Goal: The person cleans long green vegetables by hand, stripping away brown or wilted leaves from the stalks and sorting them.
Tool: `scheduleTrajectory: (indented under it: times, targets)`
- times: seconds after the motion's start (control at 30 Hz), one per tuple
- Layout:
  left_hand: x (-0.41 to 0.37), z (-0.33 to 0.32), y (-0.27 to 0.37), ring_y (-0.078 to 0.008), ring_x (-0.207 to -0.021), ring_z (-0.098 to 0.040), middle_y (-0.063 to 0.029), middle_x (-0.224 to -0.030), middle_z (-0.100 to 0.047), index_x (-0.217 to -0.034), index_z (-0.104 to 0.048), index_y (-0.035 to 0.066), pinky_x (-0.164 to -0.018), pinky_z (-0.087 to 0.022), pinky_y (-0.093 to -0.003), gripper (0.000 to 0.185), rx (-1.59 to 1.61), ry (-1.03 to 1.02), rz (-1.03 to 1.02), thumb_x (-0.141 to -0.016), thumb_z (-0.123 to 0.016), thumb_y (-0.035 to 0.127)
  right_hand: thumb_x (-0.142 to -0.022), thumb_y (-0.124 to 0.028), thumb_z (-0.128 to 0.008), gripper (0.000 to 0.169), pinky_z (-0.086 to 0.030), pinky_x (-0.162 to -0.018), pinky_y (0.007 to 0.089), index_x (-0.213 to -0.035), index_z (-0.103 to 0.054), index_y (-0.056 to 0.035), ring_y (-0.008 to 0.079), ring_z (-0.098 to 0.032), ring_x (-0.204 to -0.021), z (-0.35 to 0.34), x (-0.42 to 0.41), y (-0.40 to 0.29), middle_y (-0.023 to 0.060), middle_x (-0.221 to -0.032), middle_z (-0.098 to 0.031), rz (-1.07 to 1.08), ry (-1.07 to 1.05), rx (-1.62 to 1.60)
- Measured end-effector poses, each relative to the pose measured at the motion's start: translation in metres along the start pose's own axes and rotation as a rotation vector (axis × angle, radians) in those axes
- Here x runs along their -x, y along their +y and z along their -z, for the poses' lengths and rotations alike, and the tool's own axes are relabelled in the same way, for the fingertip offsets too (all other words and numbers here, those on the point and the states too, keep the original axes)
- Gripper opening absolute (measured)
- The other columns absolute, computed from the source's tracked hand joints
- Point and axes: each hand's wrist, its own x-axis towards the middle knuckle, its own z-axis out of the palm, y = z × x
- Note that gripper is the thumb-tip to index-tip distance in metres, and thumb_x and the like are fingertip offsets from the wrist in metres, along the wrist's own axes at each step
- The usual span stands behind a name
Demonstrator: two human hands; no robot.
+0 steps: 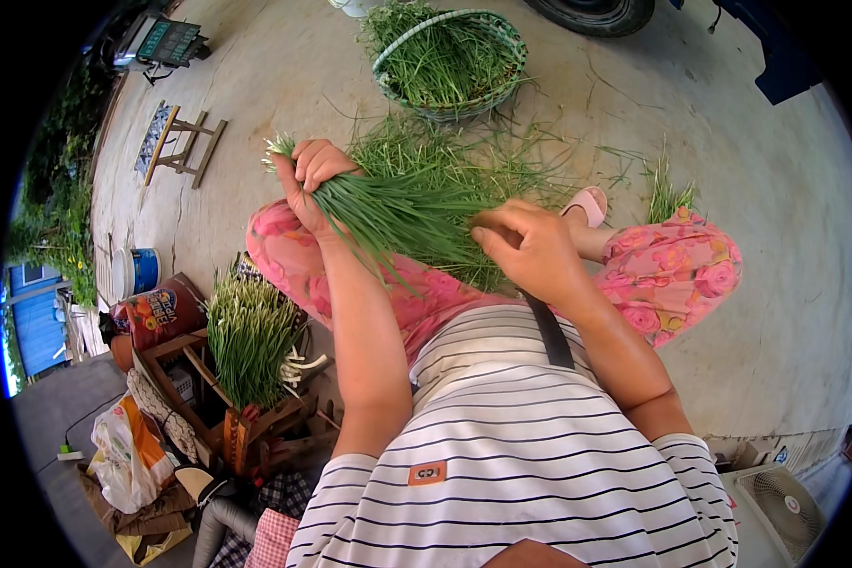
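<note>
My left hand [316,177] is closed around the pale stem ends of a bunch of garlic chives [390,209], whose green leaves fan out to the right above my lap. At the leaf tips is my right hand [525,241], thumb and fingers curled; whether it pinches a blade I cannot tell. Loose chive blades [419,149] lie scattered on the concrete beyond my hands. Behind them stands a woven basket [454,110] with a pale handle, heaped with greens. A dense pile of chives [252,341] with pale ends up rests at my left.
A wooden folding stool [184,145] stands at the upper left, with a white and blue bucket [136,272] lower down. A small clump of chives [664,195] lies beyond my right knee. A vehicle tyre [596,14] is at the top; an outdoor fan unit [784,504] sits lower right.
</note>
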Motion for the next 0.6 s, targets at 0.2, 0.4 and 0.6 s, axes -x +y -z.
scheduleTrajectory:
  times: [0.2, 0.4, 0.6]
  targets:
    - [-0.001, 0.000, -0.002, -0.0051, -0.049, -0.040, 0.0054, -0.060, -0.041, -0.077, -0.046, 0.009, -0.054, -0.040, -0.0209, 0.025, -0.023, -0.021, 0.007, -0.085, -0.062, 0.026, -0.080, -0.011, -0.064, 0.015, -0.043, -0.057, 0.0246, -0.089, -0.065, -0.0001, 0.0125, -0.054, -0.062, 0.001, -0.002, -0.010, 0.0068, -0.076, -0.059, -0.064, -0.052, -0.021]
    - [0.001, 0.000, -0.004, -0.0059, -0.049, -0.039, 0.0052, -0.061, -0.040, -0.079, -0.046, 0.009, -0.054, -0.040, -0.0217, 0.025, -0.014, -0.078, 0.016, -0.088, -0.059, 0.028, -0.084, -0.011, -0.059, 0.013, -0.043, -0.058, 0.0252, -0.084, -0.061, 0.0020, 0.0114, -0.053, -0.061, -0.010, -0.002, 0.005, 0.0064, -0.071, -0.057, 0.164, 0.129, -0.028]
    - [0.006, -0.007, 0.000, -0.0057, -0.051, -0.040, 0.0041, -0.062, -0.041, -0.082, -0.046, 0.008, -0.054, -0.039, -0.0215, 0.023, -0.024, -0.181, 0.042, -0.089, -0.057, 0.027, -0.093, -0.026, -0.050, 0.033, -0.039, -0.056, 0.0227, -0.073, -0.053, -0.0003, 0.0087, -0.048, -0.059, 0.025, 0.010, 0.017, 0.0028, -0.067, -0.052, -0.296, 0.030, -0.420]
